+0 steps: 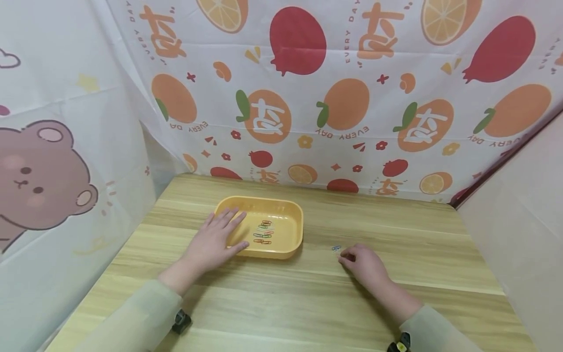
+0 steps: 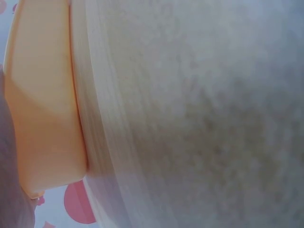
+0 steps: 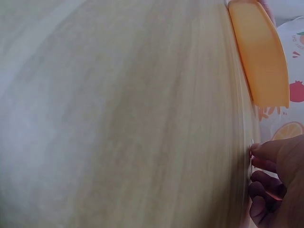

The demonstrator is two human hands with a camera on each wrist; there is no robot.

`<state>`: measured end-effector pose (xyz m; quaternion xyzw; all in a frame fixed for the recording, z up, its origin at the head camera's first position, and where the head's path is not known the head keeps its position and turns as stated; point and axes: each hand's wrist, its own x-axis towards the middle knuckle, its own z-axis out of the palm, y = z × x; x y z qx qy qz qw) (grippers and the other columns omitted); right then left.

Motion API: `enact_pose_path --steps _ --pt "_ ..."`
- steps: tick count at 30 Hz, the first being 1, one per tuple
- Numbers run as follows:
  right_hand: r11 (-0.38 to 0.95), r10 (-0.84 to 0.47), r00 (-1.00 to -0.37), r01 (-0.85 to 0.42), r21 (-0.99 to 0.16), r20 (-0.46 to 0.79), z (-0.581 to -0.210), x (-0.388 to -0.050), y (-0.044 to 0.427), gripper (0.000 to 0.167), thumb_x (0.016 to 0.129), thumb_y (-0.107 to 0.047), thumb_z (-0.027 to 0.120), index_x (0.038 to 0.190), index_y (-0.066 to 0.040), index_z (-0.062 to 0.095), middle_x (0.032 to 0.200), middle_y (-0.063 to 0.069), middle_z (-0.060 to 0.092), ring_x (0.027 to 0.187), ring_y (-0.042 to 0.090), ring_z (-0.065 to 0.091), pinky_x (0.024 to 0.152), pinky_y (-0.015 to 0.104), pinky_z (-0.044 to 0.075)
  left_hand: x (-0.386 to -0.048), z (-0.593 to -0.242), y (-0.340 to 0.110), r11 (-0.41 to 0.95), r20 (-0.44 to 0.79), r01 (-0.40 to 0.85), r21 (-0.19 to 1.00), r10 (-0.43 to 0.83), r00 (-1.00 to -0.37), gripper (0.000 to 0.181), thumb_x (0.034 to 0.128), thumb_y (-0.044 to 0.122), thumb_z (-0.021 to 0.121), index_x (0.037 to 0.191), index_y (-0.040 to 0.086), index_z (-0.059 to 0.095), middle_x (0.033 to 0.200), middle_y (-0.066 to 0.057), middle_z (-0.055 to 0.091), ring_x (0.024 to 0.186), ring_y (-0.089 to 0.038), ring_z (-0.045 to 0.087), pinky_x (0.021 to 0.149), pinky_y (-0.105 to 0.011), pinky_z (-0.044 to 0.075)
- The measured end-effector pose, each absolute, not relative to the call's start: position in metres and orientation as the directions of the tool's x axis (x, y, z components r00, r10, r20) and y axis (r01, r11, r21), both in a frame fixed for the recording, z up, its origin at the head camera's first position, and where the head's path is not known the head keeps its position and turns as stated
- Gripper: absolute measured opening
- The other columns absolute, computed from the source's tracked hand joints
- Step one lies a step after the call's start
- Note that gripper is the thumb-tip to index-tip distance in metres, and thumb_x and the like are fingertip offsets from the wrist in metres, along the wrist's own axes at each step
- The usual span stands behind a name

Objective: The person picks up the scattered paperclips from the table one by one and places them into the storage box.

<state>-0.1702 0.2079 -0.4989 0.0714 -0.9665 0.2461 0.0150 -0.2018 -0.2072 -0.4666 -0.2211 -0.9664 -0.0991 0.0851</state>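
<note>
A yellow tray stands on the table, with several red, green and pale paper clips on its bottom. Fingers spread, my left hand rests over the tray's left side, the thumb along its near rim. To the right of the tray, a few blue and pale paper clips lie on the wood. My right hand is at these clips, thumb and forefinger brought together low at the tabletop. A tiny sliver shows by the fingertips in the right wrist view; whether they pinch a clip cannot be made out.
The wood-grain table carries the tray left of its middle. A fruit-print cloth hangs along the back edge. A bear-print cloth hangs at the left, and a pale panel stands at the right.
</note>
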Motion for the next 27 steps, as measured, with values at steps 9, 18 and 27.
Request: enact_pose_path --steps 9,18,27 --pt "0.876 -0.135 -0.991 -0.126 -0.465 0.014 -0.493 -0.172 0.205 0.007 0.088 -0.021 0.076 0.087 -0.014 0.077 0.081 -0.008 0.063 0.075 0.008 0.056 0.069 0.033 0.052 -0.202 -0.465 -0.207 0.880 0.203 0.451 0.147 0.419 -0.885 0.084 0.0921 0.070 0.048 0.158 0.021 0.029 0.162 -0.009 0.026 0.149 -0.034 0.020 0.120 -0.058 0.009" --pt "0.881 -0.161 -0.983 -0.104 -0.461 -0.087 -0.481 -0.185 0.205 0.011 0.086 -0.013 0.072 0.076 -0.017 0.069 0.074 -0.007 0.061 0.068 0.011 0.053 0.066 0.033 0.049 -0.203 -0.466 -0.207 0.879 0.215 0.455 0.142 0.422 -0.881 0.087 0.0913 0.075 0.040 0.157 0.020 0.030 0.161 -0.010 0.029 0.148 -0.035 0.023 0.119 -0.059 0.011" --pt "0.881 -0.174 -0.961 -0.055 -0.470 -0.214 -0.473 -0.197 0.204 0.013 0.083 -0.011 0.070 0.074 -0.014 0.062 0.072 -0.004 0.058 0.064 0.013 0.050 0.059 0.029 0.041 -0.202 -0.467 -0.208 0.882 0.208 0.450 0.140 0.418 -0.884 0.083 0.0925 0.070 0.046 0.157 0.021 0.030 0.162 -0.010 0.028 0.148 -0.035 0.023 0.119 -0.058 0.010"
